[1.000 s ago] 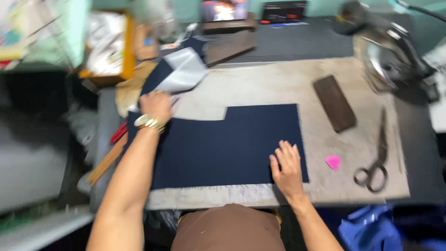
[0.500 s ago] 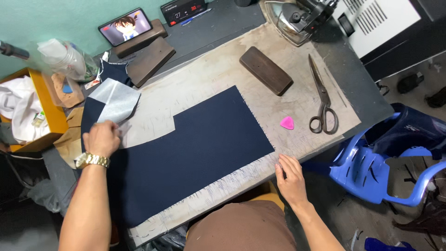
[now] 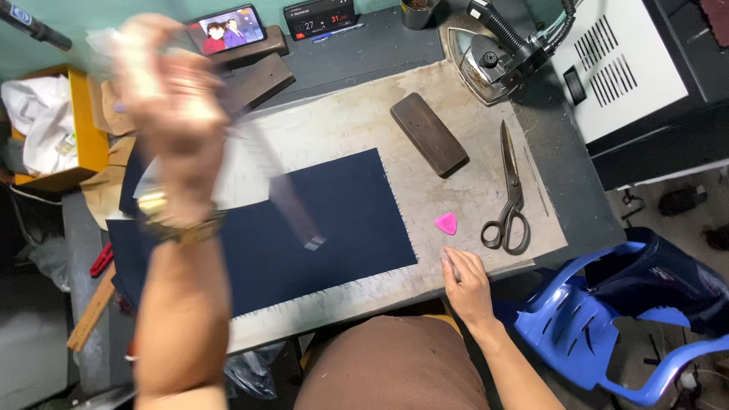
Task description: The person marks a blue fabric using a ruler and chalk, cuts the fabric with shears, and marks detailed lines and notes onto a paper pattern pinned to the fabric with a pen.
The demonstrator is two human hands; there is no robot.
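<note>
At the far left of the frame a yellow box [image 3: 89, 144] holds white cloth. Just right of it the left hand [image 3: 171, 99] is raised high and very blurry. It has a gold watch [image 3: 178, 224] on the wrist. A pale strip [image 3: 281, 193] streaks down from it, but I cannot tell how the fingers grip it or how far they are open.

Under the arm lies the dark blue cloth [image 3: 319, 220] — flat on the worn grey pad [image 3: 364, 121] in the middle of the frame. Near the top, a phone [image 3: 226, 29] with a bright picture leans up, and beside it sits a small black clock box [image 3: 319, 15].

Further right are a brown block [image 3: 428, 134], a pink chalk triangle [image 3: 446, 223], and scissors [image 3: 510, 190]. The right hand [image 3: 467, 281] rests at the pad's lower edge — fingers loosely curled, holding nothing I can see. An iron [image 3: 493, 53] sits at the upper right, and a blue chair [image 3: 607, 319] is at the lower right.
</note>
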